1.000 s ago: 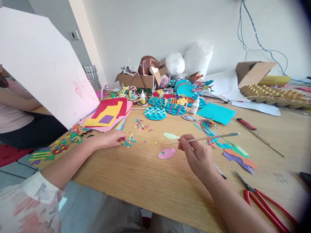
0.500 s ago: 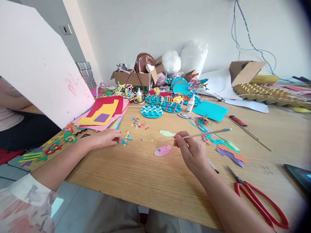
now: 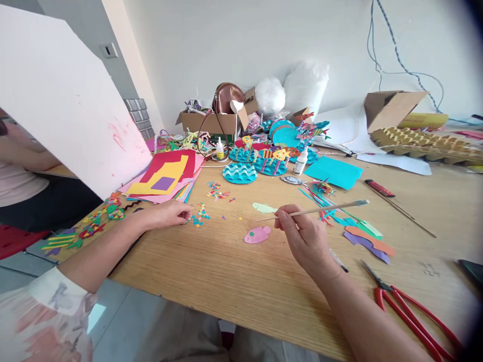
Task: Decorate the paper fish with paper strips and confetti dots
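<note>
My right hand [image 3: 302,236] is closed round a thin wooden stick [image 3: 328,207]. The stick's narrow end points left above the table, and its thicker, pale-tipped end points right. Below that narrow end lies a pink paper fish [image 3: 257,235] with a green dot on its body. A pale green paper fish [image 3: 263,207] lies just behind, close to my right fingers. My left hand [image 3: 169,213] rests on the table with its fingers curled in, and I see nothing in it. Beside its fingertips are small coloured paper dots [image 3: 199,215].
Red-handled scissors [image 3: 396,296] lie at front right, near purple and orange paper strips [image 3: 370,242]. Coloured paper sheets [image 3: 162,173] are stacked at left. Glue bottles [image 3: 301,162] and blue wavy ornaments [image 3: 239,173] stand behind. Another person sits at far left, behind a white board [image 3: 75,100].
The view has turned slightly left, so everything appears a little farther right. Both hands keep nearly the same pose, and the stick is still held over the pink fish.
</note>
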A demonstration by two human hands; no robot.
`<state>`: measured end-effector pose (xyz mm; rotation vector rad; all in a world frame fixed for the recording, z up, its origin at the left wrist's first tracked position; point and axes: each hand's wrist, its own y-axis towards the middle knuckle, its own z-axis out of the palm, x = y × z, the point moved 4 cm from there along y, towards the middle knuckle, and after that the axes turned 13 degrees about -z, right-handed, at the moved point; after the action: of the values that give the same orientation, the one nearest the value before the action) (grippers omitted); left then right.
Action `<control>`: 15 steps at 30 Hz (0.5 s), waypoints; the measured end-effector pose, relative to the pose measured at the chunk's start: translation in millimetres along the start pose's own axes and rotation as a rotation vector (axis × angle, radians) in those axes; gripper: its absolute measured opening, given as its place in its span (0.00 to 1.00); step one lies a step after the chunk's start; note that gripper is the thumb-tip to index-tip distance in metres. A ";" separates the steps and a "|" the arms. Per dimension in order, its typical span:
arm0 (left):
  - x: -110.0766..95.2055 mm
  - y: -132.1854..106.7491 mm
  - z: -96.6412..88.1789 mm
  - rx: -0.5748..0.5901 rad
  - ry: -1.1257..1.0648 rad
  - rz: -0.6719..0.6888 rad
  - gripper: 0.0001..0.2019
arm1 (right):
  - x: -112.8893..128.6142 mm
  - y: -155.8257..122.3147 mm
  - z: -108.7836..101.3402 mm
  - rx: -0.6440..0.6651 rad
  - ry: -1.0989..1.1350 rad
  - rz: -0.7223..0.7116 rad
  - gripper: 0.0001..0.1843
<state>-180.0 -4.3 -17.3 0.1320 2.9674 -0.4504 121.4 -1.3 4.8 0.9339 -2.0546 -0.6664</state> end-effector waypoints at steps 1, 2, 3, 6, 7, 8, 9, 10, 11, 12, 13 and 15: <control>1.1 1.2 0.6 0.003 -0.007 0.007 0.05 | -0.8 -0.2 0.5 0.002 0.001 -0.002 0.15; 1.6 2.4 1.1 0.004 -0.009 0.020 0.06 | -1.6 -0.4 0.9 0.003 0.002 -0.004 0.15; 1.2 3.5 1.1 0.001 -0.007 0.038 0.06 | -2.3 -0.7 1.2 0.003 0.002 -0.005 0.16; -3.4 5.3 -1.8 -0.033 0.012 0.073 0.07 | -3.6 -1.6 1.7 0.004 0.002 -0.004 0.16; -5.5 5.6 -3.5 -0.049 0.016 0.071 0.08 | -3.8 -1.8 1.7 0.004 0.000 -0.005 0.16; -7.4 5.9 -5.1 -0.062 0.018 0.063 0.08 | -3.9 -2.0 1.6 0.006 -0.001 -0.006 0.16; -9.1 6.2 -6.4 -0.071 0.021 0.050 0.08 | -3.9 -2.0 1.5 0.007 -0.002 -0.007 0.16; -10.2 6.8 -7.3 -0.080 0.025 0.034 0.08 | -3.8 -2.0 1.4 0.008 -0.003 -0.009 0.16; -11.0 7.5 -7.7 -0.088 0.032 0.022 0.08 | -3.7 -1.8 1.3 0.008 -0.004 -0.010 0.16; -11.5 8.6 -7.4 -0.091 0.042 0.017 0.08 | -3.5 -1.5 1.3 0.009 -0.004 -0.011 0.16; -11.6 9.8 -6.5 -0.090 0.052 0.017 0.09 | -3.2 -1.2 1.2 0.008 -0.005 -0.013 0.16; -11.1 12.6 -3.4 -0.078 0.064 0.030 0.09 | -2.3 -0.6 1.0 0.006 -0.006 -0.015 0.16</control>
<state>-168.2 8.0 -16.1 0.1854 3.0356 -0.3326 121.8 0.3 2.8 0.9527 -2.0581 -0.6718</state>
